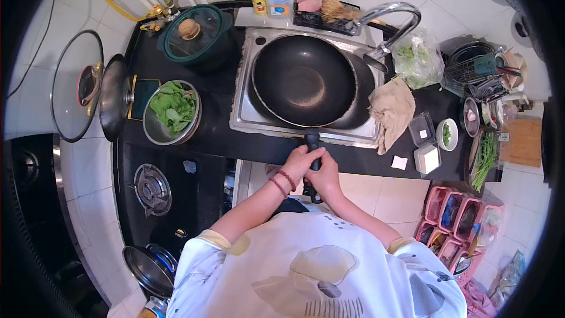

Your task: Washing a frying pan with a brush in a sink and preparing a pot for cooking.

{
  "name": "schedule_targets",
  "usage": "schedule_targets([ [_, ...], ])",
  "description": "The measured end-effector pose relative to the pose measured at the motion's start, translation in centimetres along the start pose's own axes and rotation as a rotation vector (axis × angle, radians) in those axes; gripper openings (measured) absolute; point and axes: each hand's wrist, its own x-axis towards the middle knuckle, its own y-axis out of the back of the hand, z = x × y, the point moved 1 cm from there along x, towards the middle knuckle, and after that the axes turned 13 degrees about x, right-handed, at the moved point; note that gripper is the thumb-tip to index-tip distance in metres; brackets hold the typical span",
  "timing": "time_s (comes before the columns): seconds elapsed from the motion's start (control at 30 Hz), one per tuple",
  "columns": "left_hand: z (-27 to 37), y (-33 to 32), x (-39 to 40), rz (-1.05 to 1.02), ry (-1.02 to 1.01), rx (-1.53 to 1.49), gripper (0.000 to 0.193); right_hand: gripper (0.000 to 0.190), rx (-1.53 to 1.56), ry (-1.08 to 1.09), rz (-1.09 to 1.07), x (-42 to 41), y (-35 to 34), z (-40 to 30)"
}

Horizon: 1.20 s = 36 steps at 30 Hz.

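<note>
A black frying pan (304, 75) is over the stainless steel sink (240, 117), its handle (313, 139) pointing towards me. My left hand (300, 161) is closed around the handle near the pan, with red beaded bracelets (282, 181) on its wrist. Just behind it, my right hand (325, 176) also grips the handle, the two hands touching. The pan's inside is dark, with a worn, shiny patch in the middle. Whether the pan rests on the sink or is held above it, I cannot tell. The chrome faucet (397, 6) curves over the sink's right side.
Leafy greens fill a metal bowl (150, 134) on the left, near a gas burner (152, 189) and a lidded green pot (203, 31). A beige cloth (393, 108) hangs over the sink's right edge. Beyond lie a plastic box (427, 159), a white bowl (453, 141) and green stalks (484, 159).
</note>
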Motion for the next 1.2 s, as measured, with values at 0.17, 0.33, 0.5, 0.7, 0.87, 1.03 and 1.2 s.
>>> schedule_targets([
  [0.17, 3.7, -1.0, -1.8, -0.066, 0.011, -0.149, 0.026, 0.069, -0.049, 0.220, -0.126, -0.9, 4.9, -1.2],
  [0.33, 6.3, -0.1, -4.3, 0.027, 0.114, -0.062, 0.024, 0.031, 0.155, 0.243, -0.332, 6.6, 16.5, -2.0],
  [0.5, 6.2, -1.3, -4.8, 0.016, 0.133, -0.087, 0.023, 0.041, -0.172, 0.528, 0.377, 19.1, 22.8, -1.2],
  [0.7, 6.2, -2.4, -4.7, 0.005, 0.137, -0.207, 0.023, 0.040, -0.242, 0.547, 0.202, 21.5, 18.7, -0.9],
  [0.87, 5.9, -2.1, -6.4, -0.033, 0.111, -0.197, 0.024, 0.028, -0.156, 0.570, 0.172, 19.5, 20.4, -4.7],
  [1.03, 4.6, -0.8, -8.3, -0.156, 0.152, -0.280, 0.026, 0.019, -0.395, 0.871, 0.163, 22.3, 20.3, -10.3],
  [1.2, 4.0, -1.6, -5.5, -0.112, 0.072, -0.185, 0.024, 0.023, -0.941, 0.947, 0.321, 33.8, 19.3, -14.8],
])
